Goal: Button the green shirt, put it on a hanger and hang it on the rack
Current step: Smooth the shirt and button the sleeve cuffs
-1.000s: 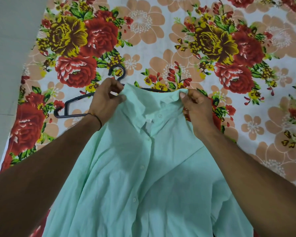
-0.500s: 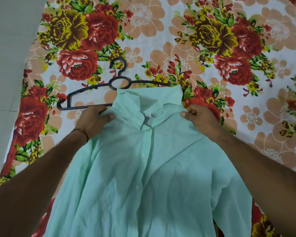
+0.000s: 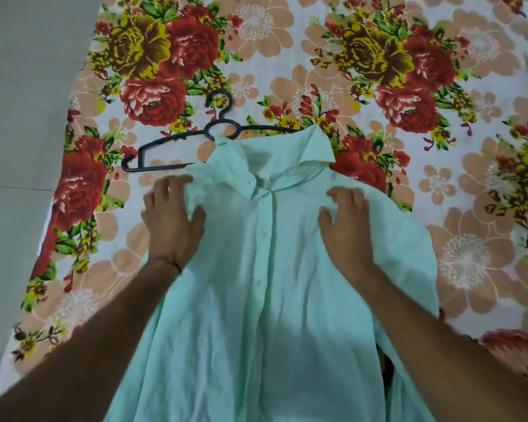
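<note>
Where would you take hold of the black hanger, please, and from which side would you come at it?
Probably at the neck loop just below the hook of the black hanger, coming from the far side of the green shirt. That part lies bare on the floral sheet; the hanger's right arm runs under the collar. The left hand lies nearest, flat and open on the shirt's shoulder.

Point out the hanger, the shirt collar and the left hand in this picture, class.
hanger [image 3: 162,168]: head view, on its lower bar left of the shirt.
shirt collar [image 3: 316,147]: head view, on the right collar flap.
left hand [image 3: 173,220]: head view, on the back of the hand, spread flat.
</note>
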